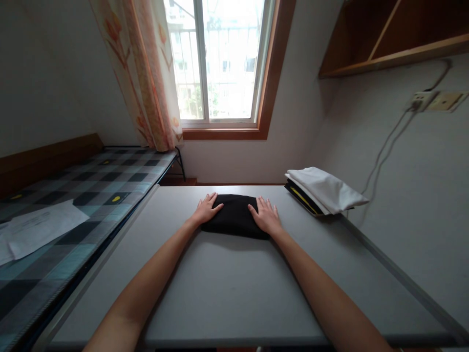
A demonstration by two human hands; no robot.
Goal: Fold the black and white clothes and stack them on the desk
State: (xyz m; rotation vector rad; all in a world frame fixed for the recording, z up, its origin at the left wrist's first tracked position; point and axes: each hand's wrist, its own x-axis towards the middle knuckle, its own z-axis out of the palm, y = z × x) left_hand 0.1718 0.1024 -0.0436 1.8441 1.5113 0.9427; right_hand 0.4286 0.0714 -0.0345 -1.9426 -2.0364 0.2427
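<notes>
A folded black cloth (234, 217) lies flat near the far edge of the white table (227, 288). My left hand (208, 210) rests on its left end, fingers stretched out and the thumb pointing inward. On the right end lies my right hand (266, 216), palm down with its fingers spread. Both hands press on top of the cloth without gripping it. What kind of garment or fabric piece it is, I cannot tell.
At the table's back right sits a stack of folded cloths (322, 190), white on top. Left of the table is a bed with a checkered mattress (120, 171) and white papers (44, 227). A cord (384, 146) hangs from the wall socket (421, 101); a wooden shelf (395, 56) juts out above.
</notes>
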